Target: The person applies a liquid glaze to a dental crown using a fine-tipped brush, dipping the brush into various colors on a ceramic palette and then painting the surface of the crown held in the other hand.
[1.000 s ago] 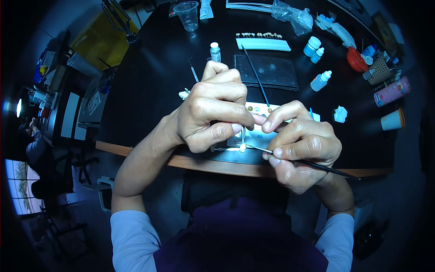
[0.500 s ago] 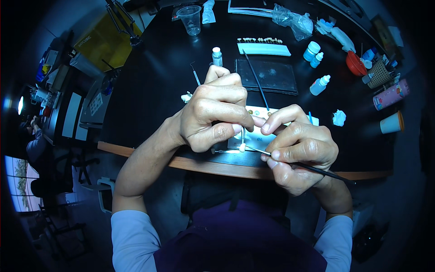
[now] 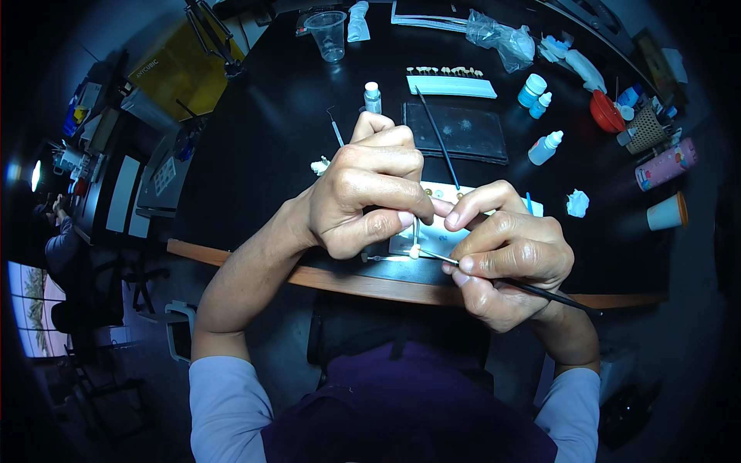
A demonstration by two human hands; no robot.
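Note:
My left hand (image 3: 370,181) is closed, thumb against forefinger, on slim metal tweezers (image 3: 417,228) that point downward. At their lower end sits a small, pale, tooth-shaped crown (image 3: 415,251). My right hand (image 3: 517,258) pinches a fine brush (image 3: 552,295) with a black handle. The brush's tip meets the crown's right side, or comes very close to it. Fingers of both hands touch or nearly touch above the crown. Beneath them lies a white mixing palette (image 3: 434,234) with small coloured dabs along its far side, partly hidden by my hands.
Beyond my hands lie a dark pad (image 3: 482,131), a second brush (image 3: 438,139) and a white strip (image 3: 451,86) with several tooth-shaped samples. Small bottles (image 3: 545,148) and crumpled tissue (image 3: 576,203) stand to the right, near a paper cup (image 3: 666,211). A clear plastic cup (image 3: 329,38) is far left.
Almost nothing differs. The whole view has shifted by a few pixels, while both hands keep the same hold on the tweezers and brush, with the brush tip still at the crown.

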